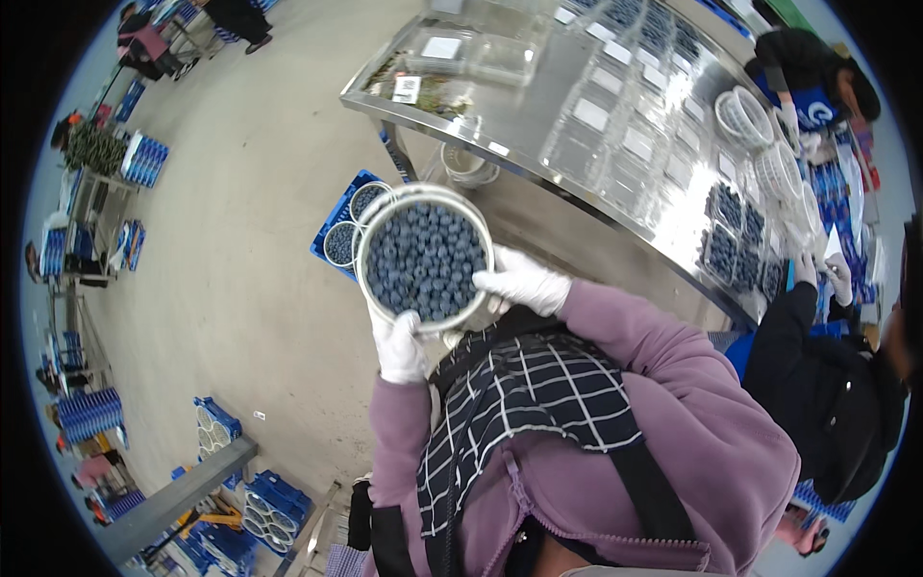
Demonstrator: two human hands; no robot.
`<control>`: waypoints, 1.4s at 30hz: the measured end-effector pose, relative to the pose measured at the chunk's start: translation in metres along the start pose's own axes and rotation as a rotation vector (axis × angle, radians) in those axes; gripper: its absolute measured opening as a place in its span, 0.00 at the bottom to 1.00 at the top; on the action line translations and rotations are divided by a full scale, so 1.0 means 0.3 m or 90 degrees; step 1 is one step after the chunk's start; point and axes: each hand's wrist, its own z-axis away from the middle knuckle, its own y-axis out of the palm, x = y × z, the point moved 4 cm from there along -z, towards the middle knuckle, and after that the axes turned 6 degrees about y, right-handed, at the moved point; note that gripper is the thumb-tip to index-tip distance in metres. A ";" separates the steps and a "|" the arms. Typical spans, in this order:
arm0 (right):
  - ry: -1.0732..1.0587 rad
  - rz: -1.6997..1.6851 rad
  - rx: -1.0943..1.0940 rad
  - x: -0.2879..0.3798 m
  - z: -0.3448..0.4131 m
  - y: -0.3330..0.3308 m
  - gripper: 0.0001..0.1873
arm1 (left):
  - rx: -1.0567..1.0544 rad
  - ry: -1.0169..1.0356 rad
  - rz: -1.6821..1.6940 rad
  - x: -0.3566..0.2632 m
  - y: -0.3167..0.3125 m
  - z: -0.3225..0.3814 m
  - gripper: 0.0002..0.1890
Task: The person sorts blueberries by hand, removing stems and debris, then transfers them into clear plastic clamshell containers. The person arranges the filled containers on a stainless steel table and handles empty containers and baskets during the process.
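Note:
A round white tub (366, 299) full of blueberries (425, 260) is held up in front of my body. My left hand (401, 349), in a white glove, grips its near rim with the thumb over the edge. On the right side, my right hand (525, 280), gloved too, has its thumb on the rim and its other fingers partly hidden beneath. Below and behind the tub, a blue crate (339, 209) stands on the floor with smaller-looking white tubs of blueberries (340, 243), partly covered by the one I hold.
A steel table (505, 115) carries clear plastic punnets (577, 151), filled punnets (721, 252) and white baskets (746, 119). Co-workers' gloved hands (838, 278) are at its right end. A white bucket (469, 166) sits beneath. Stacked blue crates (277, 505) and a metal rail (187, 498) stand lower left.

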 end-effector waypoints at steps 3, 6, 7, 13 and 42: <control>-0.069 0.051 -0.117 0.120 0.194 -0.052 0.36 | 0.101 -0.020 -0.008 -0.133 0.091 0.013 0.47; -0.251 0.049 -0.238 0.225 0.236 -0.167 0.34 | 0.151 -0.031 -0.019 -0.180 0.117 -0.024 0.45; -0.304 0.042 -0.306 0.276 0.267 -0.173 0.31 | 0.179 -0.036 0.003 -0.193 0.136 -0.026 0.45; -0.438 0.106 -0.276 0.435 0.249 -0.123 0.18 | 0.241 -0.042 0.005 -0.242 0.222 -0.043 0.44; -0.727 0.970 -0.279 0.431 0.081 0.091 0.06 | 0.339 -0.012 -0.046 -0.227 0.206 -0.378 0.40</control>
